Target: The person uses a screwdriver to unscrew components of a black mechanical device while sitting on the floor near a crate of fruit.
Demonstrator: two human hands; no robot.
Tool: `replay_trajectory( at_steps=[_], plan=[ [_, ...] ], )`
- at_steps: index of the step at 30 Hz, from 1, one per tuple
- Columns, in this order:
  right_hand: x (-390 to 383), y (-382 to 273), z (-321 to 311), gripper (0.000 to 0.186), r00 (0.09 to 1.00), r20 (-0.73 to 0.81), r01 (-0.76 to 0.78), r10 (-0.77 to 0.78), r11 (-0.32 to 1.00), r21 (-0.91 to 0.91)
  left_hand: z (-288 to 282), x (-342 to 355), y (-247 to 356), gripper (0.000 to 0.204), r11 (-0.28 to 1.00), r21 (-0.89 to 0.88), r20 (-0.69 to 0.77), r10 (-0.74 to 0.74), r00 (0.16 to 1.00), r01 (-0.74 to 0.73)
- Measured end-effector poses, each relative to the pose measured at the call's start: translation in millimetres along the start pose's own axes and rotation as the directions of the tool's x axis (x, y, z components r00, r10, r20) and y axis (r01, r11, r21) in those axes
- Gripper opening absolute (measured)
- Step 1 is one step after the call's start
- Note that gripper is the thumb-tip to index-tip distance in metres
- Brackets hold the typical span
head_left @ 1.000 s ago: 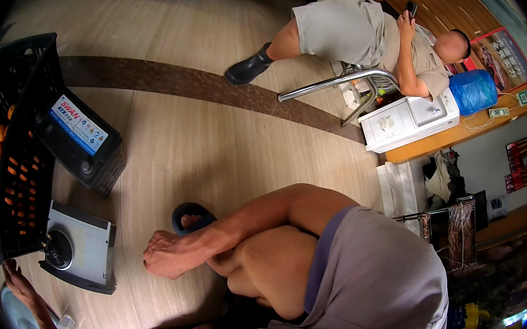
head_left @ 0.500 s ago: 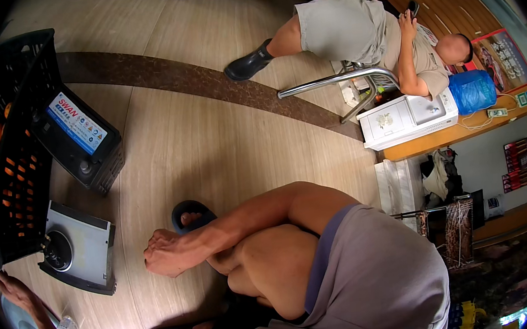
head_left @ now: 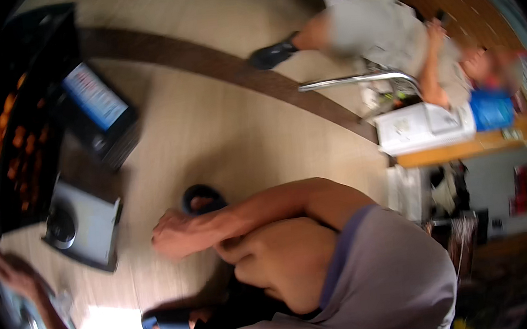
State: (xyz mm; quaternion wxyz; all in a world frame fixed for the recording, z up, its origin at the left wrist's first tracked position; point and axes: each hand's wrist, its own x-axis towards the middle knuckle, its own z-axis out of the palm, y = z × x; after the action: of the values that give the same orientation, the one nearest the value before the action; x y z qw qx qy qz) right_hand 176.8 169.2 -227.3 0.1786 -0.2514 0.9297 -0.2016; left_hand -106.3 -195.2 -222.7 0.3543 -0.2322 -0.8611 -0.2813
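Note:
My left hand [head_left: 13, 275] reaches in at the lower left, blurred, with its fingers stretched out. It is beside the lower corner of a black plastic crate [head_left: 59, 22] that holds several round orange fruits [head_left: 14, 149]. Whether the fingertips touch the crate cannot be made out. My right hand [head_left: 181, 234] is curled into a loose fist, with the forearm lying across my bent knee; nothing shows in it. Between the hands and the crate lies a flat grey device [head_left: 93, 224] with a round black part. A black car battery [head_left: 101, 117] with a blue and white label stands beyond it.
A seated person [head_left: 411, 40] holding a phone is at the upper right. Near them are a chrome tube frame [head_left: 357, 80], a white water dispenser [head_left: 426, 127] and a blue water bottle [head_left: 492, 109]. A dark stripe [head_left: 200, 52] crosses the tiled floor. My feet wear dark blue slippers [head_left: 168, 327].
The whole view has shifted and blurred, with the floor things and the seated person sliding to the right in it. Both hands keep much the same pose.

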Motion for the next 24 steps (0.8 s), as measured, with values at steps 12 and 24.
replay_trajectory(
  at_steps=[12, 24],
  plan=[
    [-22, -9, -36, 0.018, 0.928, 0.263, -0.264, 0.264, 0.964, -0.034, -31, 44, 166, 0.041, 0.988, 0.058, 0.113, 0.137, 0.984, -0.145],
    [-23, -2, -83, 0.014, 0.871, 0.452, -0.252, 0.193, 0.965, 0.073, 30, -22, 208, 0.046, 0.884, -0.257, 0.569, 0.464, 0.679, -0.390]
  ],
)
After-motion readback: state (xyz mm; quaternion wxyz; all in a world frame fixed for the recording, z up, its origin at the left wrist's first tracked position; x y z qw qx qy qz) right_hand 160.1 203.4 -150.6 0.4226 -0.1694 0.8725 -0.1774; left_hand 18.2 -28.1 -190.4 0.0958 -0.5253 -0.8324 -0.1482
